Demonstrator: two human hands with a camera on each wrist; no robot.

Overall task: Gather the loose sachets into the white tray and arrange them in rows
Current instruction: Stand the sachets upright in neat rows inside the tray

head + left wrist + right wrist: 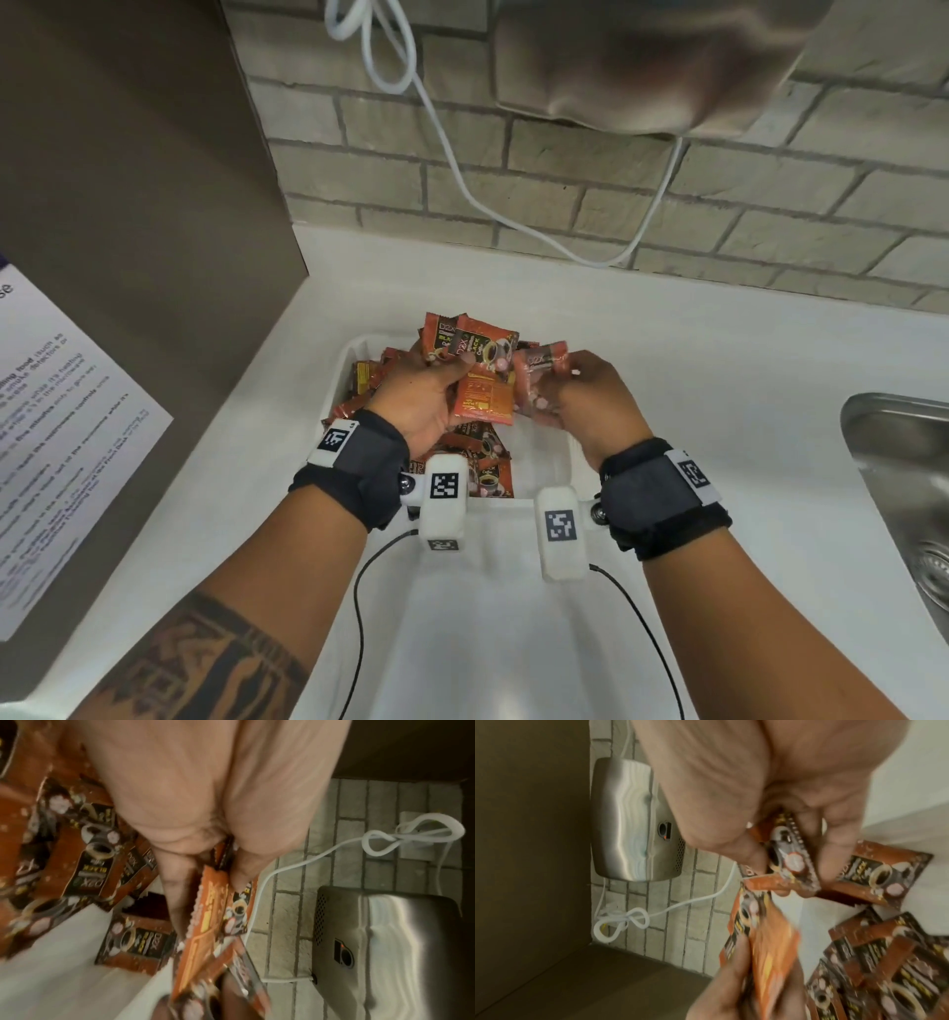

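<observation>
A white tray (343,383) sits on the white counter, holding several orange-brown coffee sachets (464,447) in a loose heap. My left hand (436,383) grips a fanned bunch of sachets (475,342) above the tray. In the left wrist view that bunch (208,923) is clamped between thumb and fingers. My right hand (570,383) pinches another sachet or two (542,362) just right of the bunch. The right wrist view shows these pinched sachets (790,858) between thumb and fingers, with heaped sachets (875,959) below.
A steel sink (904,473) lies at the right edge of the counter (693,370). On the brick wall hang a metal hand dryer (647,61) and a looping white cable (462,169). A brown cabinet side with a printed notice (67,411) stands left.
</observation>
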